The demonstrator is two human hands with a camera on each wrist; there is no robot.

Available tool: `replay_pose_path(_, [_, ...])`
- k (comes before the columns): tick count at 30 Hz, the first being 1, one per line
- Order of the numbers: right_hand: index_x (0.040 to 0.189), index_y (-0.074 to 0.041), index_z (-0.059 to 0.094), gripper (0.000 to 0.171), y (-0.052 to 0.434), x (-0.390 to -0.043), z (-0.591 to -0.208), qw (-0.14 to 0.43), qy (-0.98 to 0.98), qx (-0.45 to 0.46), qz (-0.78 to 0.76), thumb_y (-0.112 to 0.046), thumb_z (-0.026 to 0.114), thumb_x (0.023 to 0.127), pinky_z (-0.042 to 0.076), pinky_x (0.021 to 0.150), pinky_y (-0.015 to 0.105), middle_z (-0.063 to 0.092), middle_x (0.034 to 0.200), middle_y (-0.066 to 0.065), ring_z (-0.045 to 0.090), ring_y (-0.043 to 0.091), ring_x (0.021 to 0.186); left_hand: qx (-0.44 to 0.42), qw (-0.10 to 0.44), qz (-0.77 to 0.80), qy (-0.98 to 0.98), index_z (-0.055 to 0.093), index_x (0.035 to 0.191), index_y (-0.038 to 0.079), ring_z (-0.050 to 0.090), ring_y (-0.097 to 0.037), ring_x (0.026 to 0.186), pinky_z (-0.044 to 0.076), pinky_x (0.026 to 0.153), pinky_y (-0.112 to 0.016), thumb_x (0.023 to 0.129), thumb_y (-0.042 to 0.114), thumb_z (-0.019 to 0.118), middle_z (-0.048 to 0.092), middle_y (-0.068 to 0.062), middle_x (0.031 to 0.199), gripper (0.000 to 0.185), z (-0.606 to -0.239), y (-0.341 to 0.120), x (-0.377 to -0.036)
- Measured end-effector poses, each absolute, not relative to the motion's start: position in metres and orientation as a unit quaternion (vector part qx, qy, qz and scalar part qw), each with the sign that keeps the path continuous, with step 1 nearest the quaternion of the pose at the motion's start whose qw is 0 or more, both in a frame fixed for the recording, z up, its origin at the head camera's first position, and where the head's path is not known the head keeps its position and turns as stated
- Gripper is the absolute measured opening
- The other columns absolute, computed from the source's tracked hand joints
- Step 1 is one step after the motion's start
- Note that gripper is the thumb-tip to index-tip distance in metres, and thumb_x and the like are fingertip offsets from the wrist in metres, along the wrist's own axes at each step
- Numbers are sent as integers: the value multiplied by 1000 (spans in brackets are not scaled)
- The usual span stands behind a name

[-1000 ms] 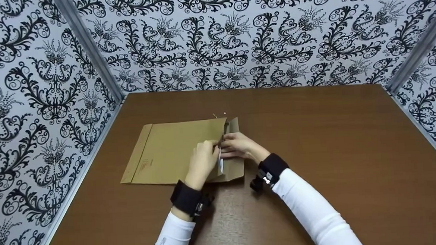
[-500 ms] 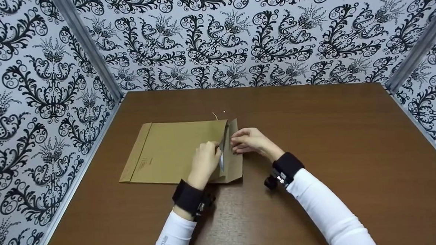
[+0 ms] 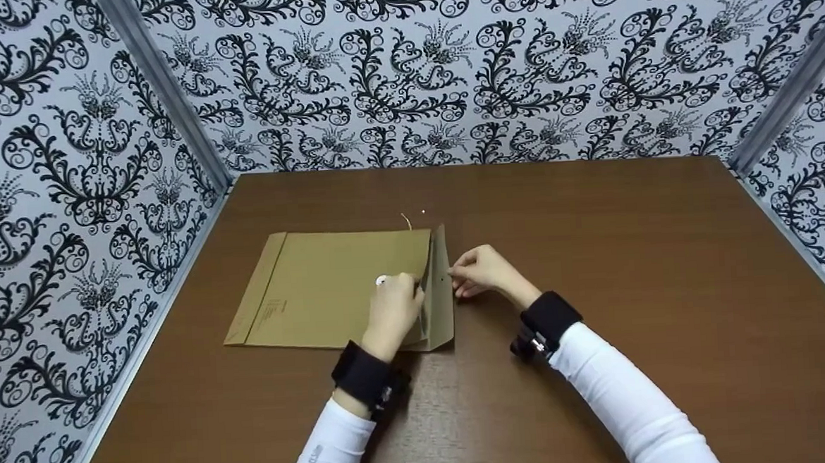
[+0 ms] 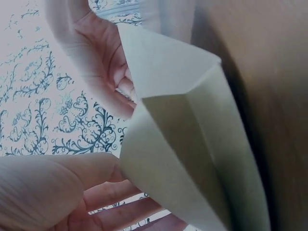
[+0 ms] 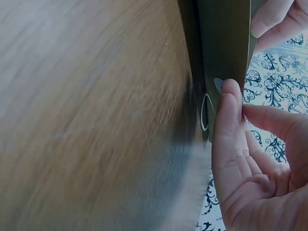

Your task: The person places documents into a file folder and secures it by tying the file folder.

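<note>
A brown paper envelope (image 3: 330,271) lies on the table, its mouth to the right. My left hand (image 3: 393,304) pinches the front panel's edge at the mouth, holding it up. In the left wrist view the envelope gapes between thumb and fingers of the left hand and the other hand. My right hand (image 3: 481,270) pinches the outer edge of the raised flap (image 3: 440,307) between thumb and fingertips. A white round button (image 3: 380,280) shows on the front panel beside the left knuckles. Another pale disc (image 5: 218,84) sits on the flap's outer side, by the right fingertips.
A thin pale string (image 3: 406,221) sticks out past the envelope's far edge. In the right wrist view, a string loop (image 5: 206,113) hangs near the flap. Patterned wall panels (image 3: 412,83) border the brown wooden table (image 3: 597,250) at the back and sides.
My right hand has drawn out of the mouth to the right and now grips the flap, which has tilted up. The left hand has shifted slightly right, and the white button has come into view.
</note>
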State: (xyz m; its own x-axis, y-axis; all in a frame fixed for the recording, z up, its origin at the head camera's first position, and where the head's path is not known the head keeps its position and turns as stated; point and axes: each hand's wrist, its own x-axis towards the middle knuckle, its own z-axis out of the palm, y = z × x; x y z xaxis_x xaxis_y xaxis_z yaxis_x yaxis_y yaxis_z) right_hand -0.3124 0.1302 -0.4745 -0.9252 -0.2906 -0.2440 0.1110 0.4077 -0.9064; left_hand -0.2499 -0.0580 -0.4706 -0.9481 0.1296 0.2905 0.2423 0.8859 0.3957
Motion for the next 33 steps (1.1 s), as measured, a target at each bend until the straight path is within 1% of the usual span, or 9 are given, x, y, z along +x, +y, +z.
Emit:
replay_pose_path(6, [106,13,72,23,131,-312,-476,166,835,-63,-521,-6,61,97,60,60,22,78,82,20,67,5,54,-101,158,-178,-966,73,79,4,73,-37,73,57,61,-48,88,11,72,77,-19,81,12,-476,-50,-248])
replay_pose_path(12, [103,12,73,22,131,-311,-478,150,838,-58,-521,-5,62,96,60,59,22,78,79,19,67,6,53,-112,146,-168,-969,70,73,3,73,-36,70,58,59,-48,87,12,75,76,-19,79,17,-481,-47,-247])
replay_pose_path(15, [103,12,73,21,130,-310,-477,146,841,-64,-517,-5,61,97,60,60,22,78,83,21,67,5,54,-115,140,-164,-970,70,71,4,74,-35,71,59,59,-47,87,13,76,76,-18,79,18,-482,-50,-246])
replay_pose_path(18, [104,11,74,21,127,-310,-475,143,846,-65,-509,-5,62,97,62,62,24,78,90,26,68,4,55,-113,130,-162,-972,71,75,4,74,-35,75,60,62,-47,86,13,78,76,-17,82,16,-482,-56,-244])
replay_pose_path(20, [104,10,74,21,126,-310,-474,140,850,-67,-503,-5,62,97,63,64,26,77,93,27,68,5,56,-112,125,-159,-973,72,81,3,73,-36,82,61,65,-48,84,15,81,76,-16,89,16,-482,-61,-243])
replay_pose_path(22, [104,10,75,21,124,-310,-473,137,852,-68,-500,-5,62,97,63,65,27,77,95,27,70,6,58,-112,121,-150,-975,73,91,1,72,-37,92,62,69,-48,82,20,84,74,-17,100,24,-484,-66,-243])
replay_pose_path(26, [104,8,75,21,123,-309,-472,129,857,-68,-494,-6,61,97,63,66,27,77,97,27,72,8,61,-112,103,-139,-979,68,112,-3,65,-38,108,62,81,-49,76,32,90,67,-21,117,54,-484,-77,-243])
replay_pose_path(30, [105,7,76,22,121,-308,-470,120,862,-71,-488,-9,63,97,63,67,28,78,98,26,76,14,65,-95,52,-146,-983,58,130,-9,59,-43,122,58,94,-54,72,42,91,60,-28,130,84,-479,-91,-243])
replay_pose_path(33, [103,6,77,21,119,-307,-470,110,866,-73,-483,-10,65,97,64,68,30,78,97,25,78,17,67,-74,4,-142,-987,46,144,-12,51,-46,135,54,101,-57,71,51,89,50,-32,145,106,-476,-104,-244])
